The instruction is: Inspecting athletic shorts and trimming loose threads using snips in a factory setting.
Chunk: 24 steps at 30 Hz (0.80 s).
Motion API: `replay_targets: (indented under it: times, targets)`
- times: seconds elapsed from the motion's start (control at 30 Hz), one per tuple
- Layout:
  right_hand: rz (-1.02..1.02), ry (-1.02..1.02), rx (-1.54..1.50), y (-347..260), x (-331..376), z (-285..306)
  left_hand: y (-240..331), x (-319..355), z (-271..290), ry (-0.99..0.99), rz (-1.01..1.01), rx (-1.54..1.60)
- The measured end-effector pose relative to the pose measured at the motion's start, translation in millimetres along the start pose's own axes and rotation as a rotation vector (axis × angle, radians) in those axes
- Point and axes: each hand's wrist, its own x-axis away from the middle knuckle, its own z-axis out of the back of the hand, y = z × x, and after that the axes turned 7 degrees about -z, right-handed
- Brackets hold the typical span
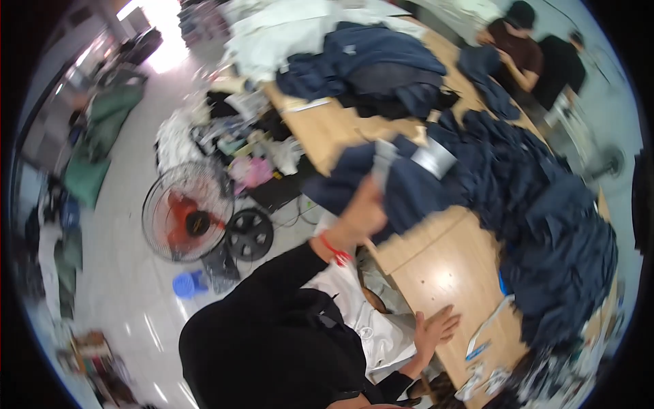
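Note:
My left hand (364,213), with a red string bracelet at its wrist, is closed on a dark navy garment (412,194). The cloth is lifted over the wooden table (443,255) and smeared by motion. A pale grey strip (385,162) and a white patch (434,159) show on or against it; I cannot tell which part of the garment this is. At the table's near edge, my right hand (436,329) is open, its fingers spread and holding nothing. Beyond the lifted piece, a long heap of navy garments (545,232) covers the right side of the table.
More navy clothing (375,65) lies at the far end. A white tape (487,327) and a small blue tool (477,352) rest near my right hand. A standing fan (191,211) and a blue stool (189,283) are left. Two people (528,58) work at far right.

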Motion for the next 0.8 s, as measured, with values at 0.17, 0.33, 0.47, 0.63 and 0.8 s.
replay_targets:
  times: [0.17, 0.33, 0.47, 0.63, 0.8]
  targets:
    - [0.339, -0.657, -1.586, -38.6, 10.3, 2.1, -2.5, 68.7, -52.4, -0.545, 0.261, 0.387]
    - [0.124, -0.472, -1.659, -115.7, 1.6, 6.6, -5.4, 73.2, -8.0, -0.902, 0.035, -0.705]
    - [0.325, -0.47, -1.591, -181.7, 3.4, 10.0, 5.6, 93.7, 41.1, -0.468, 0.521, 0.26]
    - [0.306, -0.677, -1.245, -257.2, 23.8, -4.9, 6.6, 115.0, 73.6, -0.022, 0.506, 0.192]
    - [0.694, -0.644, -0.961, -317.4, 27.5, -20.2, 9.8, 92.0, 143.0, 0.219, 0.498, 0.188]
